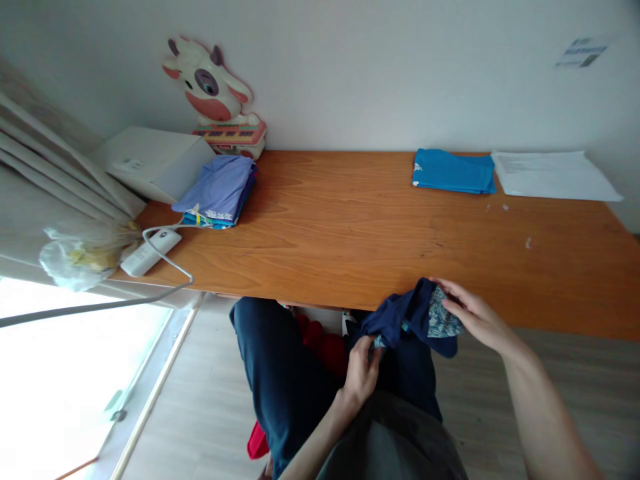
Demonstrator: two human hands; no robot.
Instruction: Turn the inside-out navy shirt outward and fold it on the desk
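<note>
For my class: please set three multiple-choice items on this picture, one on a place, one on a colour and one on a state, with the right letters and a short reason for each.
1. Where does the folded blue garment lie on the wooden table?
A. at the near edge
B. at the far edge by the wall, next to the white papers
C. on the white box

2. What colour is the garment in the hands?
A. dark navy with a patterned patch
B. red
C. yellow

3. How is that garment held?
A. it lies flat and untouched
B. by one hand only
C. bunched, gripped by the left hand and the right hand

Answers: B, it lies by the wall beside the papers; A, the cloth is navy with a pale print; C, both hands grip it at the table's near edge.
</note>
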